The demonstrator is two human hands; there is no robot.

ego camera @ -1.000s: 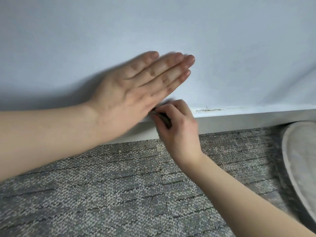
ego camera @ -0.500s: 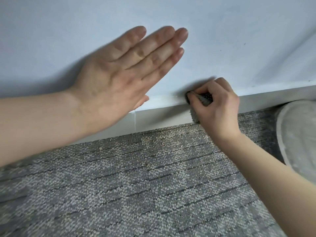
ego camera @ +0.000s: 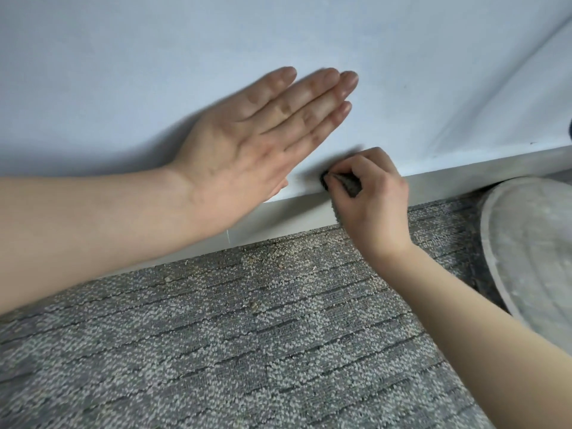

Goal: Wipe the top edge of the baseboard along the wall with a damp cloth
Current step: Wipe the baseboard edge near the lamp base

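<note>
Left hand (ego camera: 247, 150), at 10 o'clock of frame centre: open, fingers straight and together, palm apparently laid flat against the pale blue painted wall (ego camera: 123, 72). Risk: a bracing palm may slip or mark the paint.

Right hand (ego camera: 374, 202), at 3 o'clock of centre: fingers curled, pinching a small bunched dark grey cloth (ego camera: 348, 184). The cloth sits on the top edge of the long light grey baseboard (ego camera: 464, 182), at the wall junction. Risk: little cloth shows beyond the fingertips. It may ride up and smear damp on the wall, or drop onto the baseboard face and miss the ledge.

At 3 o'clock of the cloth, a round pale grey disc-shaped object (ego camera: 532, 249) lies on the mottled grey carpet (ego camera: 247, 335), close to the baseboard. It is judged likely to obstruct the wrist if the wipe runs that way
</note>
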